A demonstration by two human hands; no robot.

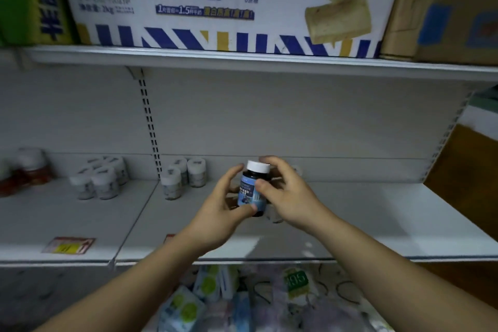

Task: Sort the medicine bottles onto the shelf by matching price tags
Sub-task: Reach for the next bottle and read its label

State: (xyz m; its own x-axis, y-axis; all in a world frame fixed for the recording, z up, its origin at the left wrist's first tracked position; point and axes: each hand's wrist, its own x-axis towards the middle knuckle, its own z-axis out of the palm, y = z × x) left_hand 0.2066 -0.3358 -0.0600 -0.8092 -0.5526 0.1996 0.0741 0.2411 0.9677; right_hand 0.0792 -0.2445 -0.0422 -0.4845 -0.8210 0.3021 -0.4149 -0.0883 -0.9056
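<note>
**While both hands grip it, a dark bottle (254, 188) hangs above the white shelf (377, 218)**

Where the two forearms meet near the middle of the view, the dark medicine bottle with a white cap and a blue label stands upright in the air over the white metal shelf, clear of the board. The left hand (223, 210) holds it from eight o'clock, its thumb pressed on the lower label and its fingers (231, 172) curled round the far side. The right hand (288, 194) holds it from three o'clock, thumb on the middle of the label and a curled finger behind the cap.

At nine o'clock of the bottle, three small white-capped jars (183, 178) stand together at the back of the shelf. Further along at nine o'clock stands a cluster of four similar white jars (94, 180), and at the far left edge some blurred red-brown bottles (29, 170). A red and yellow price tag (68, 245) lies on the shelf front at eight o'clock.

On the board above, at twelve o'clock, sits a white carton with blue and yellow stripes (215, 8), with a brown cardboard box (444, 8) at two o'clock. At six o'clock, below the shelf, lie blurred packets with green and white labels (210, 296).
</note>
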